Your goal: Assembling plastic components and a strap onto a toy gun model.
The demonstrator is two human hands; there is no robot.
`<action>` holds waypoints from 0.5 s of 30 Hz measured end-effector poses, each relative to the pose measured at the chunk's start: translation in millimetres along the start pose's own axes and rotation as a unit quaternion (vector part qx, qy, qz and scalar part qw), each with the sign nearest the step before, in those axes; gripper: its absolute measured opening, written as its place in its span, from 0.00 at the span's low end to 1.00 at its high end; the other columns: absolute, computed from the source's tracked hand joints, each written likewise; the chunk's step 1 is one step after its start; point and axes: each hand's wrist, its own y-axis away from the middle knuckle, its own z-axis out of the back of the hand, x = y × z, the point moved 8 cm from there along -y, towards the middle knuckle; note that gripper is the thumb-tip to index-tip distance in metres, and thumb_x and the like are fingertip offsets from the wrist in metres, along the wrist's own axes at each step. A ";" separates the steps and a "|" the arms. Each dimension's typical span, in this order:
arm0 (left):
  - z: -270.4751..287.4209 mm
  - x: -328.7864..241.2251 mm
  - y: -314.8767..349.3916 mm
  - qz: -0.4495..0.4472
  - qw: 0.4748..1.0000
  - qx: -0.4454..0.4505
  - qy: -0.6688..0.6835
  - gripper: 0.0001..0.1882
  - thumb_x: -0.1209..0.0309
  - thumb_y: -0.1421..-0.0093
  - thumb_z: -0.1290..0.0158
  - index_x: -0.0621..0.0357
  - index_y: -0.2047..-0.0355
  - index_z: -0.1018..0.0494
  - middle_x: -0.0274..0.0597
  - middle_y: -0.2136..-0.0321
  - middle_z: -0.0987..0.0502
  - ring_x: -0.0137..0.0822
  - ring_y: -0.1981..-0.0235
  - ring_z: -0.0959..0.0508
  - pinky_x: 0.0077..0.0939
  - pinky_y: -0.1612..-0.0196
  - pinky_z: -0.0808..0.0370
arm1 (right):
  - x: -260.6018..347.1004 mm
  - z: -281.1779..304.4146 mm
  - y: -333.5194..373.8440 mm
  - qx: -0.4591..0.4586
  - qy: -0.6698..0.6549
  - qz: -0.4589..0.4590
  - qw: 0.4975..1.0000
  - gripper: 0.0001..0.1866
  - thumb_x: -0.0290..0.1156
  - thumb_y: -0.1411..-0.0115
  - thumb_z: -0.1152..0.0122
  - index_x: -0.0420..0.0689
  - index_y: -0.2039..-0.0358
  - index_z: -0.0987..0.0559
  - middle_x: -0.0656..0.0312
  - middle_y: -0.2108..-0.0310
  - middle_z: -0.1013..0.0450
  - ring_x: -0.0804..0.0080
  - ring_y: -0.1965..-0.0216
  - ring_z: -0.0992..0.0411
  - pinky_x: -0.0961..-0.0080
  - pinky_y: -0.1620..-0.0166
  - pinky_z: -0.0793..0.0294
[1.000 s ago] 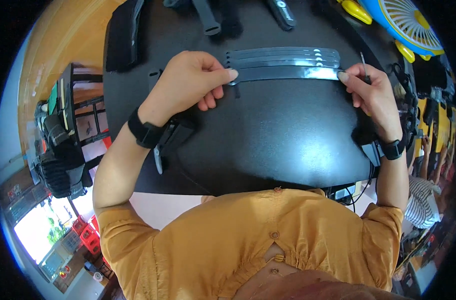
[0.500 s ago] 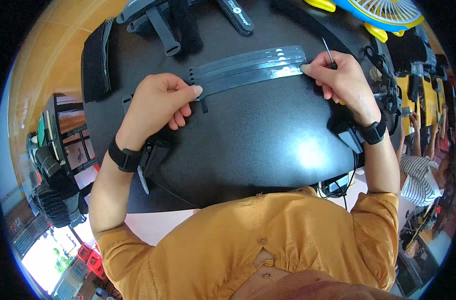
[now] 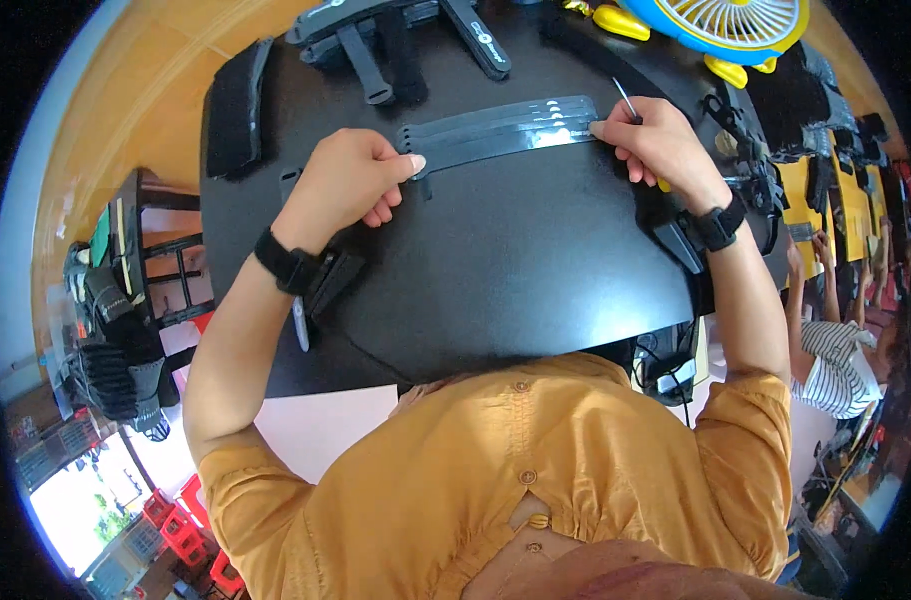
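Several flat dark grey straps (image 3: 505, 148) lie overlapped side by side on the black table (image 3: 495, 260), with glossy right ends and small tabs at the left. My left hand (image 3: 353, 185) pinches the left end of the nearest strap between thumb and fingers. A short dark tab (image 3: 427, 188) sticks out just below that end. At the strap's right end, the thumb and finger of my right hand (image 3: 660, 150) are closed on its corner. That hand also carries a thin metal-tipped tool (image 3: 623, 95), its point upward; a bit of yellow shows under the palm.
More dark straps (image 3: 363, 65) are piled at the back, and a black stack of strips (image 3: 237, 115) lies at left. A blue-and-yellow fan (image 3: 735, 20) stands at back right, near tangled black gear (image 3: 750, 165). Another person in a striped top (image 3: 835, 365) is off to the right.
The whole view has shifted slightly. Both hands keep their pinch on the strap's two ends, and the straps lie as before.
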 end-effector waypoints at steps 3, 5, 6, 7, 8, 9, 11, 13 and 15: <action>11.8 0.6 15.8 -0.026 0.998 -0.035 -0.034 0.16 0.62 0.40 0.40 0.65 0.72 0.24 0.37 0.82 0.24 0.27 0.84 0.23 0.20 0.81 0.26 | 4.1 4.1 -1.8 -0.016 0.109 -0.001 0.994 0.17 0.43 0.42 0.36 0.41 0.74 0.22 0.68 0.84 0.29 0.81 0.87 0.30 0.84 0.85 0.33; 33.9 -1.7 38.1 -0.088 0.992 -0.090 -0.014 0.16 0.61 0.41 0.39 0.64 0.71 0.24 0.37 0.81 0.24 0.26 0.83 0.23 0.20 0.81 0.26 | -0.4 9.6 0.0 -0.004 0.123 -0.020 0.992 0.18 0.45 0.42 0.35 0.42 0.74 0.22 0.67 0.85 0.30 0.79 0.87 0.31 0.82 0.85 0.35; 44.6 -0.2 53.3 -0.083 0.990 -0.117 -0.013 0.17 0.59 0.40 0.40 0.63 0.71 0.24 0.37 0.82 0.24 0.25 0.83 0.24 0.20 0.80 0.27 | -6.7 13.1 3.3 -0.011 0.114 -0.012 0.993 0.18 0.46 0.42 0.35 0.42 0.74 0.22 0.67 0.84 0.30 0.80 0.87 0.31 0.82 0.85 0.35; 52.3 7.1 66.1 -0.077 0.989 -0.127 -0.015 0.17 0.59 0.40 0.40 0.63 0.71 0.24 0.37 0.82 0.24 0.25 0.83 0.24 0.20 0.80 0.27 | -12.4 15.8 5.9 -0.014 0.105 0.000 0.994 0.18 0.46 0.41 0.35 0.42 0.74 0.22 0.67 0.84 0.30 0.80 0.87 0.31 0.82 0.85 0.36; 65.4 16.2 79.7 -0.066 0.984 -0.161 -0.046 0.18 0.57 0.40 0.40 0.63 0.71 0.24 0.37 0.82 0.25 0.26 0.83 0.24 0.20 0.80 0.27 | -17.0 16.8 11.4 -0.009 0.096 0.011 0.995 0.19 0.47 0.40 0.37 0.42 0.71 0.22 0.67 0.82 0.29 0.81 0.86 0.32 0.83 0.85 0.36; 76.2 24.1 92.8 -0.053 0.976 -0.194 -0.077 0.19 0.56 0.40 0.40 0.63 0.71 0.24 0.37 0.82 0.25 0.26 0.84 0.24 0.21 0.80 0.27 | -21.1 19.8 23.2 -0.021 0.092 0.006 0.996 0.18 0.47 0.39 0.38 0.42 0.68 0.22 0.67 0.81 0.29 0.81 0.86 0.31 0.83 0.84 0.36; 79.2 43.9 111.5 -0.016 0.958 -0.227 -0.174 0.26 0.48 0.43 0.40 0.65 0.70 0.24 0.46 0.79 0.22 0.36 0.81 0.22 0.29 0.76 0.25 | -21.2 18.2 48.2 -0.018 0.072 0.004 0.997 0.18 0.46 0.38 0.39 0.43 0.66 0.22 0.68 0.81 0.30 0.83 0.86 0.33 0.85 0.84 0.37; 70.4 70.6 119.9 -0.036 0.938 -0.247 -0.241 0.30 0.45 0.46 0.40 0.67 0.70 0.25 0.55 0.74 0.21 0.48 0.72 0.19 0.36 0.67 0.24 | -17.2 8.6 68.1 0.003 0.010 0.031 0.999 0.16 0.46 0.37 0.39 0.44 0.66 0.22 0.70 0.80 0.30 0.85 0.86 0.34 0.86 0.84 0.39; 54.2 81.3 127.1 -0.069 0.923 -0.258 -0.276 0.29 0.47 0.45 0.41 0.67 0.72 0.28 0.58 0.72 0.21 0.57 0.67 0.21 0.43 0.63 0.26 | -1.3 -10.1 90.3 0.029 -0.053 0.049 0.997 0.14 0.44 0.37 0.39 0.45 0.65 0.23 0.71 0.79 0.30 0.87 0.85 0.34 0.87 0.84 0.42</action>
